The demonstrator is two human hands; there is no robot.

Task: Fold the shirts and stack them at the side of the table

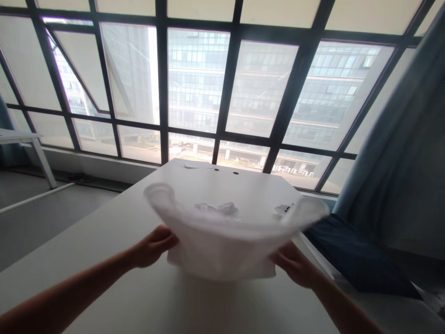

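A white garment (225, 236) billows above the white table (139, 297), its far edge lifted and smeared by motion. My left hand (155, 246) is closed on the cloth's near left corner. My right hand (295, 266) is closed on the near right corner. Both forearms reach in from the bottom of the view. Crumpled pale cloth pieces (219, 208) lie on the table behind the raised garment.
A dark blue cloth (351, 260) lies off the table's right edge, beside a blue curtain (399, 162). A large grid window (222, 93) fills the back. Another white table (21, 139) stands far left. Two small holes (225, 171) mark the table's far end.
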